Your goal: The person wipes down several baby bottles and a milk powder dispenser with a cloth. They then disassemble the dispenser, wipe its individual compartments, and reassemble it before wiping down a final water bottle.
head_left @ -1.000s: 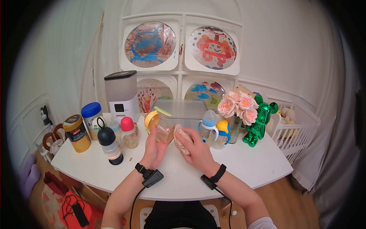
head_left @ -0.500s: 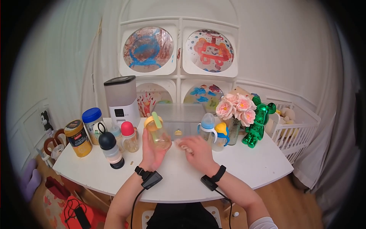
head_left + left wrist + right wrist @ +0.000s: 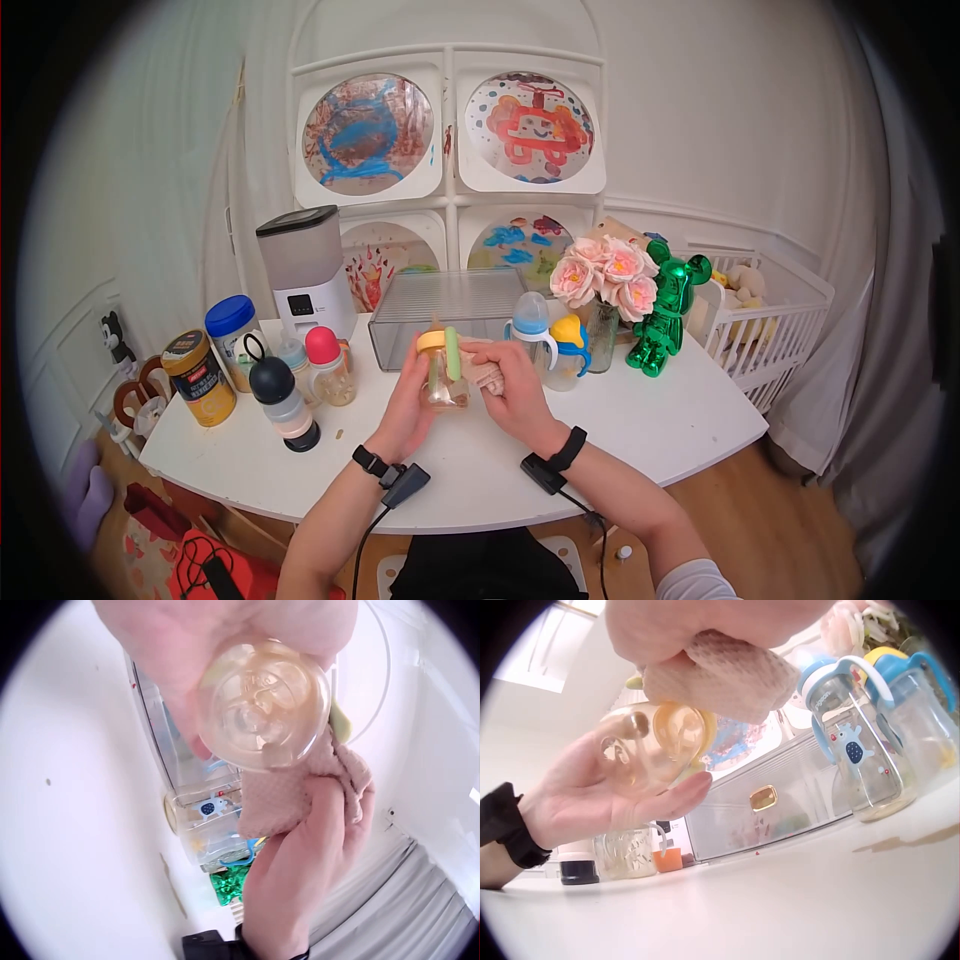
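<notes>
Above the middle of the table, my left hand (image 3: 402,412) holds a clear baby bottle (image 3: 447,392) with a yellow collar and green handles. In the head view the bottle stands nearly upright, and the left wrist view looks at its round bottom (image 3: 259,724). My right hand (image 3: 517,395) grips a crumpled pinkish-beige cloth (image 3: 483,376) at the bottle's right side, by a green handle (image 3: 452,353). From the right wrist view, the cloth (image 3: 731,679) overlaps the upper part of the bottle, and the left palm (image 3: 577,787) lies along its other side.
Behind my hands is a clear ribbed box (image 3: 400,340). On the left stand a red-topped bottle (image 3: 330,370), a black-capped bottle (image 3: 285,405), two tubs and a white dispenser (image 3: 315,290). Two blue-handled bottles (image 3: 532,330), flowers (image 3: 610,275) and a shiny green bear (image 3: 665,310) stand right.
The bottle was tilted at first; it has been turned upright and moved slightly right. The right hand drew off with the cloth, then came back to the bottle's right side.
</notes>
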Available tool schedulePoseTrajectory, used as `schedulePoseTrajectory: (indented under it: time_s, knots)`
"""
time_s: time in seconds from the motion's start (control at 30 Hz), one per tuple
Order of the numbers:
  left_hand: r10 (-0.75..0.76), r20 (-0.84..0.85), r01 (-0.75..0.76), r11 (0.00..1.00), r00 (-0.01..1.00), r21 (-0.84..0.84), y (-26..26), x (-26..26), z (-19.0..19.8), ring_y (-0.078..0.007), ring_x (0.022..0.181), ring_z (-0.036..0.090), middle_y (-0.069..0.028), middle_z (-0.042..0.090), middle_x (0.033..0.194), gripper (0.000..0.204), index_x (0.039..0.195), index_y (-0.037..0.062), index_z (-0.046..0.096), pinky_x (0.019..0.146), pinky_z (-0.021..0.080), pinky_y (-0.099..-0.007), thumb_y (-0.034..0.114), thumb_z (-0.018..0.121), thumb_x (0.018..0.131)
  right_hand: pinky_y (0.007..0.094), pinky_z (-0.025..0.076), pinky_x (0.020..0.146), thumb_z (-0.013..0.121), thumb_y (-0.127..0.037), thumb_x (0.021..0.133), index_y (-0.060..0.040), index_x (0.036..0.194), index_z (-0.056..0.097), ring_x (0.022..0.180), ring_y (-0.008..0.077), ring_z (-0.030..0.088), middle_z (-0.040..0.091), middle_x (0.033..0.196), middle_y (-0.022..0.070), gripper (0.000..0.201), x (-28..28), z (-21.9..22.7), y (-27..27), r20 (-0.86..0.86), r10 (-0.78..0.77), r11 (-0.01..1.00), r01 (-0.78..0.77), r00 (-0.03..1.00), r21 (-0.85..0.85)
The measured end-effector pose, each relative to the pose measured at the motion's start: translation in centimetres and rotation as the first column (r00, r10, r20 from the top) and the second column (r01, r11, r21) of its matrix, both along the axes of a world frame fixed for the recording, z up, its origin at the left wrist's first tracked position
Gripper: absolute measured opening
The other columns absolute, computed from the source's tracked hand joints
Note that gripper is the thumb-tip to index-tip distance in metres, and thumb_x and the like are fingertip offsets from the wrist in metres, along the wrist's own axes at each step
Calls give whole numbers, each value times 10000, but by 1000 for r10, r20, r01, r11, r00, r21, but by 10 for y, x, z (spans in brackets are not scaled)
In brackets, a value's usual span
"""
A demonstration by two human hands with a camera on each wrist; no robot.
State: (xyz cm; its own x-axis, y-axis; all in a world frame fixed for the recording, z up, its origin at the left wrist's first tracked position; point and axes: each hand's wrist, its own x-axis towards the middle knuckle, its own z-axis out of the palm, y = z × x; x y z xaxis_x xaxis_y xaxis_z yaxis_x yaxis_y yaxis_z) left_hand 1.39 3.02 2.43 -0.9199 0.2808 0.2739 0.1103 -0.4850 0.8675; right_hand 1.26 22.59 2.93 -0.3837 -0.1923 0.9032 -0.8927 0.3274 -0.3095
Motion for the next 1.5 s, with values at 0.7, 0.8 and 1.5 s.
schedulePoseTrajectory:
  time_s: [0.7, 0.8, 1.5]
  knots:
    - [-30, 214, -10, 983, 976, 183, -5, 1, -3, -257, 1255, 649, -127, 666, 1380, 779, 1435, 69, 558, 1082, 504, -394, 713, 439, 1013, 401, 547, 979, 731, 26, 742, -76, 1021, 654, 1176, 280, 636, 701, 1321, 24, 308, 16, 5, -14, -340, 142, 878, 40, 930, 476]
    - [-168, 237, 104, 960, 957, 258, -9, 1, -1, -271, 1292, 629, -139, 642, 1419, 836, 1468, 58, 534, 1107, 487, -419, 741, 443, 994, 380, 551, 972, 714, -67, 793, -85, 1025, 706, 1171, 245, 643, 702, 1335, 3, 233, 23, 9, -17, -370, 140, 850, 80, 919, 520]
    - [-14, -121, 37, 980, 993, 196, -25, -13, -7, -366, 1386, 546, -150, 543, 1504, 859, 1588, 86, 401, 1171, 440, -541, 678, 448, 969, 403, 583, 843, 638, 52, 802, -107, 1073, 743, 996, 294, 697, 760, 1041, 60, 332, 3, -6, 2, 35, -261, 964, 259, 965, 61]
